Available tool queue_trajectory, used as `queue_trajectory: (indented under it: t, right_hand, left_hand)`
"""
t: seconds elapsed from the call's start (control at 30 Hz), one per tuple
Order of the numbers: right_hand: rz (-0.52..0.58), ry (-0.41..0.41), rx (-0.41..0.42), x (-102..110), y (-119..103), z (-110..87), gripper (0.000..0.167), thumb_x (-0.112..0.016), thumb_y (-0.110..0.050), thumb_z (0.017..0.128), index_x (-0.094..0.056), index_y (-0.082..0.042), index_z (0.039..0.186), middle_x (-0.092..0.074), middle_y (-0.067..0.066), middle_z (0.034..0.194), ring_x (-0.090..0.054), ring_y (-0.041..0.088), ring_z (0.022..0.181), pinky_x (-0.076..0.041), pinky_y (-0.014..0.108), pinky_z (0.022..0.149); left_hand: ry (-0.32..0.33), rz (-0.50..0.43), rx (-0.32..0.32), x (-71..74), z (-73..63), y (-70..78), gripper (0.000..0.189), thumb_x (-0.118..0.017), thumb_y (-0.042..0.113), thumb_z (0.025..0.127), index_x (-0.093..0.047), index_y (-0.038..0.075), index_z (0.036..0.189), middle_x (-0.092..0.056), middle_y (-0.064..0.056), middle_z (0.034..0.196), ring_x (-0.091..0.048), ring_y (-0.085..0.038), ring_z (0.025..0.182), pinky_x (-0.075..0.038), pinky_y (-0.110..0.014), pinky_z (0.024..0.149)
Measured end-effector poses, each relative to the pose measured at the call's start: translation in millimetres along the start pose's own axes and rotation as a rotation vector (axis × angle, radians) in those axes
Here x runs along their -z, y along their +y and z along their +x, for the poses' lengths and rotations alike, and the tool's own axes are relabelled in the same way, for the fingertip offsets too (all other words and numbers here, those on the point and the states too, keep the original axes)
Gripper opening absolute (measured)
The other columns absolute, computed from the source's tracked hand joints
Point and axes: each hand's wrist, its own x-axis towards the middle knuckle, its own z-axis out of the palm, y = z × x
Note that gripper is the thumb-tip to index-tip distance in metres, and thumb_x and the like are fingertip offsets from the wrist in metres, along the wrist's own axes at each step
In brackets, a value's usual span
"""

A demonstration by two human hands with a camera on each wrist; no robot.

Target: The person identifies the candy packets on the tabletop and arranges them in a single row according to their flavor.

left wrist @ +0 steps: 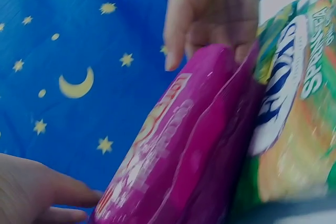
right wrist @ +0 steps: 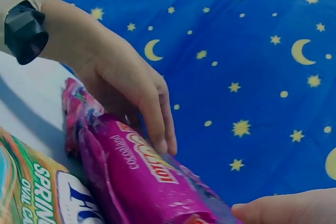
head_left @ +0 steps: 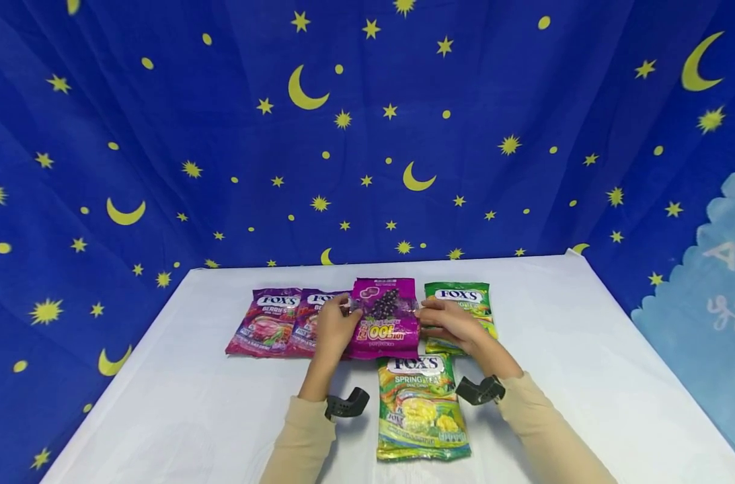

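A purple bag of Lot 100 gummies point(head_left: 384, 341), printed with dark grapes, is upside down to the head camera, between the two hands. My left hand point(head_left: 334, 328) holds its left side, thumb over the front. At the opposite edge, my right hand point(head_left: 454, 324) pinches the bag's side. In the left wrist view, the purple bag point(left wrist: 181, 140) looks plump, its sealed edge toward the camera. The right wrist view shows left fingers point(right wrist: 152, 114) draped over the bag. Part of a Fox's Berries candy bag point(head_left: 308, 323) is hidden behind the left hand.
Another Fox's Berries bag point(head_left: 269, 323) lies at far left. A green Fox's Spring Tea bag point(head_left: 464, 296) sits partly under the right hand, and a second Spring Tea bag point(head_left: 420, 410) lies nearer, between the forearms. Behind the white table point(head_left: 179, 403) hangs a blue star-patterned cloth point(head_left: 367, 148).
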Motion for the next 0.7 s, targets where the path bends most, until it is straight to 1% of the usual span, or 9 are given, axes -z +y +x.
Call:
queue_trajectory:
  t: [0.1, 0.17, 0.23, 0.33, 0.37, 0.43, 0.53, 0.6, 0.7]
  right_hand:
    - [-0.013, 0.011, 0.028, 8.0, -3.3, -8.0, 0.065, -0.053, -0.011, 0.098, -0.017, 0.013, 0.147, -0.032, 0.033, 0.143, -0.041, 0.043, 0.128, -0.044, 0.044, 0.099]
    - [-0.031, 0.023, 0.041, 13.9, -5.0, -12.8, 0.063, -0.052, -0.012, 0.099, -0.019, 0.012, 0.147, -0.034, 0.033, 0.142, -0.043, 0.043, 0.128, -0.046, 0.043, 0.098]
    - [-0.048, 0.043, 0.046, 20.2, -6.5, -17.4, 0.061, -0.052, -0.012, 0.099, -0.021, 0.012, 0.146, -0.036, 0.033, 0.141, -0.046, 0.042, 0.125, -0.047, 0.043, 0.096]
    - [-0.061, 0.066, 0.049, 30.3, -8.3, -23.0, 0.06, -0.052, -0.013, 0.1, -0.023, 0.013, 0.145, -0.038, 0.033, 0.14, -0.05, 0.04, 0.122, -0.047, 0.042, 0.096]
    - [-0.066, 0.071, 0.05, 33.3, -9.1, -24.6, 0.059, -0.052, -0.013, 0.1, -0.023, 0.013, 0.145, -0.039, 0.033, 0.14, -0.051, 0.04, 0.122, -0.047, 0.042, 0.096]
    - [-0.086, 0.083, 0.055, 39.1, -10.3, -27.5, 0.059, -0.051, -0.014, 0.1, -0.023, 0.014, 0.145, -0.039, 0.033, 0.14, -0.051, 0.039, 0.122, -0.047, 0.042, 0.096]
    - [-0.138, 0.131, 0.063, 45.3, -12.3, -31.0, 0.058, -0.051, -0.015, 0.101, -0.025, 0.014, 0.144, -0.04, 0.034, 0.139, -0.049, 0.041, 0.123, -0.047, 0.043, 0.097]
    - [-0.188, 0.175, 0.06, 48.3, -13.3, -32.7, 0.058, -0.052, -0.016, 0.1, -0.027, 0.014, 0.144, -0.039, 0.033, 0.14, -0.047, 0.042, 0.124, -0.046, 0.044, 0.098]
    - [-0.249, 0.225, 0.054, 51.4, -14.0, -33.7, 0.059, -0.053, -0.017, 0.099, -0.028, 0.014, 0.144, -0.038, 0.032, 0.142, -0.044, 0.044, 0.126, -0.044, 0.045, 0.099]
  left_hand:
    - [0.049, -0.015, -0.073, -9.4, -0.9, 10.4, 0.041, -0.07, 0.001, 0.082, -0.062, -0.006, 0.121, -0.059, -0.024, 0.12, -0.055, -0.039, 0.112, -0.043, -0.049, 0.097]
    - [0.048, -0.042, -0.115, -16.3, -2.8, 20.7, 0.038, -0.069, 0.0, 0.082, -0.064, -0.002, 0.12, -0.06, -0.022, 0.12, -0.055, -0.038, 0.113, -0.042, -0.048, 0.098]
    - [-0.001, -0.108, -0.151, -23.4, -5.5, 32.5, 0.034, -0.067, 0.001, 0.084, -0.066, -0.001, 0.118, -0.061, -0.02, 0.117, -0.059, -0.035, 0.108, -0.046, -0.046, 0.095]
    - [-0.138, -0.218, -0.159, -34.2, -9.4, 51.2, 0.028, -0.065, 0.005, 0.089, -0.068, 0.001, 0.116, -0.065, -0.017, 0.112, -0.065, -0.029, 0.099, -0.053, -0.04, 0.083]
    - [-0.188, -0.244, -0.144, -38.3, -10.5, 56.7, 0.027, -0.064, 0.006, 0.09, -0.068, 0.001, 0.116, -0.066, -0.016, 0.111, -0.065, -0.027, 0.098, -0.054, -0.038, 0.081]
    - [-0.27, -0.287, -0.105, -48.3, -12.5, 66.8, 0.027, -0.061, 0.01, 0.093, -0.067, 0.001, 0.117, -0.067, -0.015, 0.113, -0.064, -0.026, 0.102, -0.053, -0.037, 0.084]
    - [-0.381, -0.4, 0.011, -65.8, -18.1, 80.5, 0.036, -0.055, 0.012, 0.096, -0.058, -0.004, 0.128, -0.059, -0.02, 0.126, -0.056, -0.032, 0.116, -0.046, -0.041, 0.097]
    - [-0.422, -0.49, 0.111, -78.1, -22.7, 88.1, 0.046, -0.052, 0.012, 0.095, -0.047, -0.006, 0.137, -0.049, -0.024, 0.136, -0.047, -0.036, 0.125, -0.037, -0.045, 0.105]
    - [-0.433, -0.564, 0.242, -93.8, -28.8, 96.8, 0.059, -0.05, 0.012, 0.093, -0.031, -0.006, 0.146, -0.035, -0.027, 0.147, -0.033, -0.04, 0.135, -0.025, -0.05, 0.111]
